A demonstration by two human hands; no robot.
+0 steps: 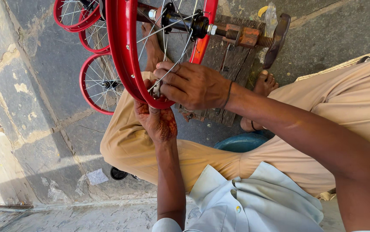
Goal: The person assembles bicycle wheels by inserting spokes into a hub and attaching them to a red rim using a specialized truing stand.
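— While the right hand [193, 86] pinches something small and metal against the inside of the red rim [122, 51], what is the left hand [157, 122] doing?

— Cupping the rim from below, fingers curled round its lowest point. I can't make out what the right fingers grip; a spoke tool or a nipple, too small to tell.

— Where does the wheel sit?

— On a threaded axle [241, 35] fixed to a worn wooden block [223, 64], the hub [191, 23] up near the top of the view. The rim hangs just above the person's tan trousers [150, 154].

— How far along does it look?

— Spokes [174, 64] already run from hub to rim, so the lacing looks done where I can see it. I'd judge this is tightening or truing, one spoke end at a time, and most of the rim is out of view, so what remains is hard to say.

— Anything else around?

— Three more red wheels [101, 83], spoked, lie on the stone paving [43, 86] beyond. Bare feet [264, 83] rest by the block, and a blue bowl [241, 144] shows between the knees.
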